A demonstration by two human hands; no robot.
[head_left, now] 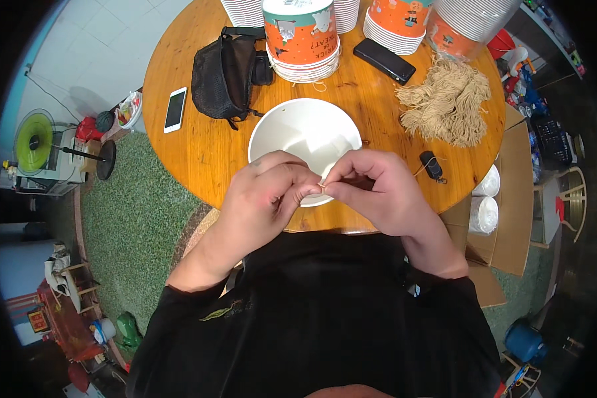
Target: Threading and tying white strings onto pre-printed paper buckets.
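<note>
Right at the near rim of the white paper bowl (305, 136), a short bit of tan string (322, 182) is pinched between both hands: the left hand (265, 192) has thumb and forefinger closed on one side of it, the right hand (378, 192) is closed on the other, and the fingertips meet just above the bowl's near edge. The step in hand looks like fastening or threading that string at the rim; whether it already passes through the bowl wall is too small to tell. The next move would call for a fine, steady pull with the fingertips kept close together, and the bowl held from sliding, since it sits just at the near edge of the round wooden table (179, 152) and partly over it. Far and to the right lies a loose bundle of tan string (448, 99), within reach, with a small black key fob (432, 166) just right of the right hand. Farther off stand stacks of printed paper bowls (302, 40), a black phone (383, 60), a black pouch (224, 74) and, at the left, a white phone (175, 109). Open tabletop remains left of the bowl; the right side is more crowded.
</note>
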